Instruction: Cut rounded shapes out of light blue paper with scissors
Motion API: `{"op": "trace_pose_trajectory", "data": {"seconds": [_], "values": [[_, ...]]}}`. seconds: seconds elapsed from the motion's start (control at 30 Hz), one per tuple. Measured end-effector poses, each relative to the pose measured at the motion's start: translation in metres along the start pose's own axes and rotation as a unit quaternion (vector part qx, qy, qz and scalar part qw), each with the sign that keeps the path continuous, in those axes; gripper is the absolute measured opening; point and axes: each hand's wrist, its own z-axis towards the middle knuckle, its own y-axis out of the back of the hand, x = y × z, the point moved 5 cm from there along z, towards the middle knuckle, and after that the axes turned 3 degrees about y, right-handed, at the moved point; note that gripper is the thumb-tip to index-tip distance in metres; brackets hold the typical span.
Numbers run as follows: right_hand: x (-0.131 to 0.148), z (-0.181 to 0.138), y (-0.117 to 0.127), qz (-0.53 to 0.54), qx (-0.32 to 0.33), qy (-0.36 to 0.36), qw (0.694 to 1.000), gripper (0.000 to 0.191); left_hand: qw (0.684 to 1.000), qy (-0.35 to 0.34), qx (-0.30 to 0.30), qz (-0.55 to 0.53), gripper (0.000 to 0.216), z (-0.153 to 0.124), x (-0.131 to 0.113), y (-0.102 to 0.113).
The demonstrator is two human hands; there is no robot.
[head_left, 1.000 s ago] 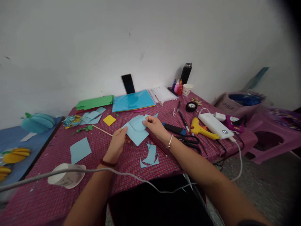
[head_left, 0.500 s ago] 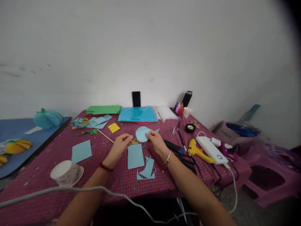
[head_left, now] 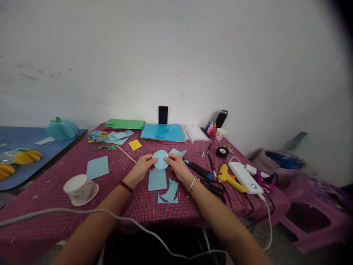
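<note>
A light blue paper circle (head_left: 160,160) is held up between both hands over the middle of the table. My left hand (head_left: 143,168) pinches its left edge, and my right hand (head_left: 177,166) grips the right edge with the thumb on its face. Just below lies a light blue paper rectangle (head_left: 157,180). Nearer to me are light blue paper offcuts (head_left: 170,190) with curved cuts. Behind my right hand sits another light blue paper piece (head_left: 180,152). Black-handled scissors (head_left: 213,188) rest to the right of my right wrist, beside a utility knife (head_left: 200,170).
A paper cup (head_left: 78,187) stands at the front left, near a light blue square (head_left: 97,167). On the right lie a yellow glue gun (head_left: 230,177) and a white power bank (head_left: 245,176). A white cable (head_left: 132,221) crosses in front of my forearms.
My left hand has moved right and now holds the paper circle's left edge; before, only my right hand held it. The circle has shifted slightly left and lower. The view has tilted slightly.
</note>
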Motion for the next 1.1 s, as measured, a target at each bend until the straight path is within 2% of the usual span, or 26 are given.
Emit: {"op": "trace_pose_trajectory", "data": {"seconds": [0.2,0.33,0.47,0.57,0.7,0.8,0.93,1.1], "values": [[0.001,0.002,0.002,-0.028,-0.013,0.02,0.999,0.029,1.0,-0.005,-0.007,0.007,0.022,-0.002,-0.006,-0.003],[-0.001,0.004,0.002,-0.038,0.001,0.027,0.999,0.027,1.0,0.0,0.0,0.003,0.025,-0.003,-0.008,-0.004],[-0.002,0.003,0.0,-0.06,0.05,0.022,0.997,0.025,1.0,0.022,0.019,0.008,0.031,-0.004,-0.008,-0.003],[-0.002,0.002,-0.002,-0.105,0.099,0.034,0.989,0.018,0.996,0.052,0.059,0.042,0.026,-0.006,-0.008,-0.006],[0.003,0.001,-0.003,-0.165,0.117,0.061,0.977,0.012,0.99,0.068,0.092,0.08,0.022,-0.01,-0.012,-0.012],[0.006,0.001,-0.003,-0.11,0.103,0.055,0.987,0.019,0.996,0.052,0.047,0.05,0.02,-0.011,-0.017,-0.011],[0.006,0.001,-0.005,0.009,0.08,0.027,0.996,0.04,0.996,0.024,-0.032,-0.078,0.023,-0.011,-0.022,-0.009],[0.0,-0.002,-0.012,0.04,0.101,0.001,0.994,0.057,0.98,0.022,-0.085,-0.181,0.028,-0.011,-0.021,-0.006]]}}
